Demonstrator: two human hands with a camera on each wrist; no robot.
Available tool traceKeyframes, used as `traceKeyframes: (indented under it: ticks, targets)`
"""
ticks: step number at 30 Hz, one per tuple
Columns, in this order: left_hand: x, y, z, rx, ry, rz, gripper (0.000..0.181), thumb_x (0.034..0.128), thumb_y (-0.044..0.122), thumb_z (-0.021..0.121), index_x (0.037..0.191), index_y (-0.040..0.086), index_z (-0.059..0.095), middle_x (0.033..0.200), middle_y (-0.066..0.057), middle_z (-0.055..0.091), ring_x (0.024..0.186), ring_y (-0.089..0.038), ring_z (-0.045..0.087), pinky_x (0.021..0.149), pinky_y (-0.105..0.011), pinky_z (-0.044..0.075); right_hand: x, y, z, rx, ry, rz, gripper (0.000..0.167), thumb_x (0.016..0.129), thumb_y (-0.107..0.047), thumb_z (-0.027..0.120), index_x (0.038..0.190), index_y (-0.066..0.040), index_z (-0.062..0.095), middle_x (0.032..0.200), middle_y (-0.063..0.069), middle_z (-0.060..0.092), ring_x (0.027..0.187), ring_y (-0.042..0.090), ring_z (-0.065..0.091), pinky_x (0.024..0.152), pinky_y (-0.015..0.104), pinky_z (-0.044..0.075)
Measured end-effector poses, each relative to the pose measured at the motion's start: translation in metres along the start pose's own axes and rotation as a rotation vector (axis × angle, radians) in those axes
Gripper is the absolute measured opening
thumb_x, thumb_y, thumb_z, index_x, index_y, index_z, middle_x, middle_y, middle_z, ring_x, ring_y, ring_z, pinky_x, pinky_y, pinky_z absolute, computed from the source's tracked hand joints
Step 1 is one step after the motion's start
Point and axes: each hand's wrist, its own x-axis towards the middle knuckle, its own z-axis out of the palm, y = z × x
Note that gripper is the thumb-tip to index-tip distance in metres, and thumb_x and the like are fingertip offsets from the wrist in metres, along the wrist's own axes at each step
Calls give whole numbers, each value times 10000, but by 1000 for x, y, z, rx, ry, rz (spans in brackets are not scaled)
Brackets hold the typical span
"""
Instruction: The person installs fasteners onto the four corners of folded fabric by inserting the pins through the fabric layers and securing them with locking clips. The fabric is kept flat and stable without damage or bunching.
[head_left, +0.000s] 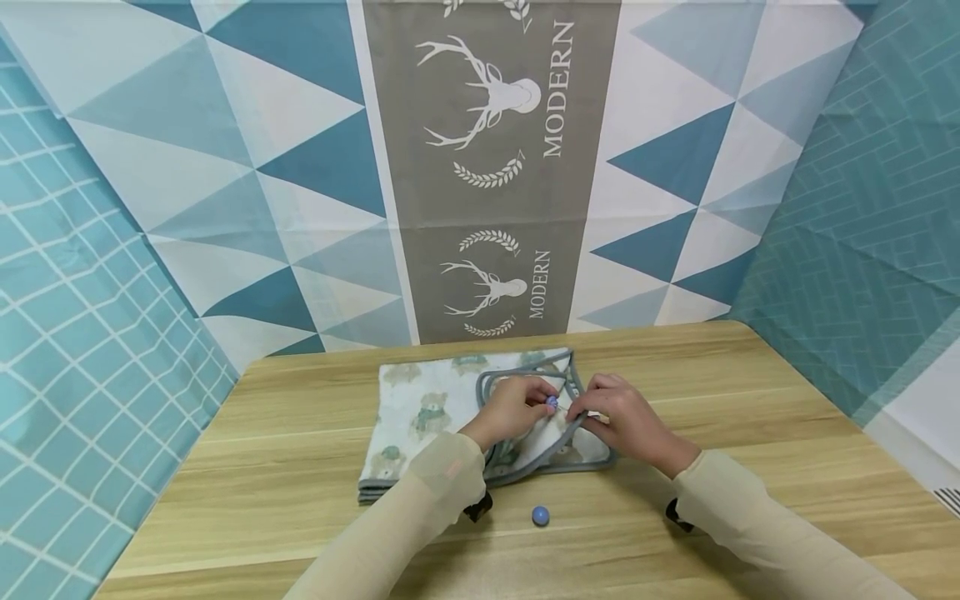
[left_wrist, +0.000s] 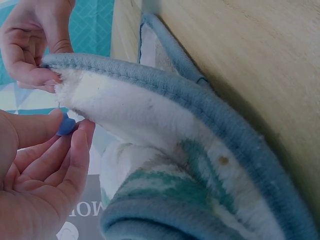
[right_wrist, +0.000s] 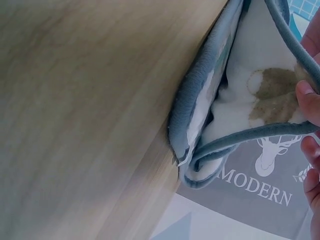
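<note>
A white fleece blanket [head_left: 405, 417] with a bear print and grey-blue edging lies folded on the table, its right corner lifted and turned back. Between thumb and fingertips, my left hand [head_left: 517, 406] pinches a small blue-headed pin [left_wrist: 66, 125]. Its thin point shows just beside the lifted edge in the left wrist view. My right hand [head_left: 618, 415] grips that corner by its edging [right_wrist: 295, 45], thumb on the printed side. Whether the pin's point has entered the cloth, I cannot tell. A second round blue piece [head_left: 540, 516] rests on the table in front of the blanket.
The wooden table [head_left: 300, 533] extends around the blanket on every side. Behind it hangs a patterned cloth [head_left: 495, 167] with deer and triangles. Tile-print sheets [head_left: 75, 333] cover the sides.
</note>
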Motion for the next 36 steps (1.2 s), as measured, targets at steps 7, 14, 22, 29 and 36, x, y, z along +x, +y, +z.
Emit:
traceKeyframes:
  ticks: [7,14,22,29,36]
  targets:
    - [-2,1,0,-6,0,-4,228,906,107,609,1121,44,650,1029,-77,687,965,-208,645,781,-283,526,1,0,0,2,6,-1,266,641,-8,824,805,-190,722,723,-106,608,686,33,431,623,161,369]
    - [0,1,1,-14,0,-5,230,907,110,607,1125,49,648,1034,-71,685,971,-201,644,781,-275,525,0,-1,0,1,9,17,264,636,-17,831,801,-192,722,719,-105,591,688,33,420,618,144,358]
    - [1,0,1,-14,-3,0,220,905,110,611,1112,51,653,1024,-69,685,958,-200,645,772,-275,525,2,-2,-1,9,17,-6,261,633,-12,830,800,-180,720,719,-100,608,686,39,427,623,155,366]
    - [1,-1,2,-15,0,-7,216,915,112,596,1115,53,651,1033,-69,680,974,-200,640,790,-278,524,2,-2,-1,7,16,-5,261,632,-14,831,799,-181,719,720,-98,605,688,35,427,623,150,366]
    - [2,-1,2,1,1,-22,212,930,117,572,1120,66,653,1036,-63,681,987,-201,640,790,-298,526,2,-3,-1,1,15,12,263,634,-19,832,798,-190,719,717,-109,595,690,31,424,617,149,368]
